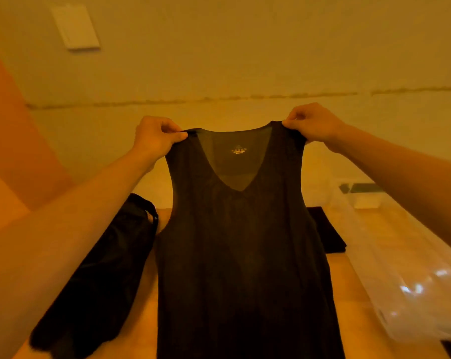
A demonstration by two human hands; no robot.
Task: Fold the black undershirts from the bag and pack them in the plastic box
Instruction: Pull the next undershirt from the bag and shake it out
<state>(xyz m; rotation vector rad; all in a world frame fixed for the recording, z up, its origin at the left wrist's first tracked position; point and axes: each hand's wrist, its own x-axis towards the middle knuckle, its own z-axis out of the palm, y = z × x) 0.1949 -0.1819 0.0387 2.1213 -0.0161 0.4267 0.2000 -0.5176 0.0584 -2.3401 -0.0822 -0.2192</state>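
We hold a sheer black V-neck undershirt (245, 255) upright by its shoulders (label inside the collar). The black bag (100, 275) lies flat left of it, the clear plastic box (400, 275) right.

Single view: head cam, wide-angle, worn by the person, looks fwd & down. Close in: undershirt (245, 255) fills mid-frame, table (145, 327) low in shot, wall (245, 60) across the top half, so downward tilt is slight.
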